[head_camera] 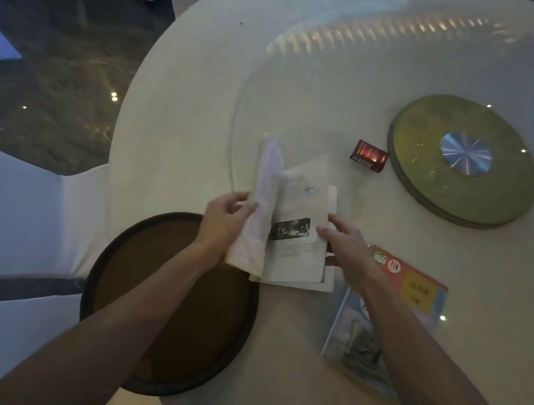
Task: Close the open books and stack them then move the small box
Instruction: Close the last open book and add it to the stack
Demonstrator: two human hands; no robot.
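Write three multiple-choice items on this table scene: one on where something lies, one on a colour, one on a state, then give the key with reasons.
1. Where does the small dark red box lie?
A. On the round dark brown tray
B. Beside the round olive-green disc
C. On the closed book

2. What colour is the top of the closed colourful-covered book?
A. Orange-red
B. Black
C. Purple

3. What state is the white-paged open book in?
A. Flat shut
B. Half folded, the left side raised
C. Lying on the floor

Key: B, the box sits on the glass by the disc, away from the tray. A, an orange-red band with a yellow label shows. B, the left hand lifts the pages while the right hand presses the other side.
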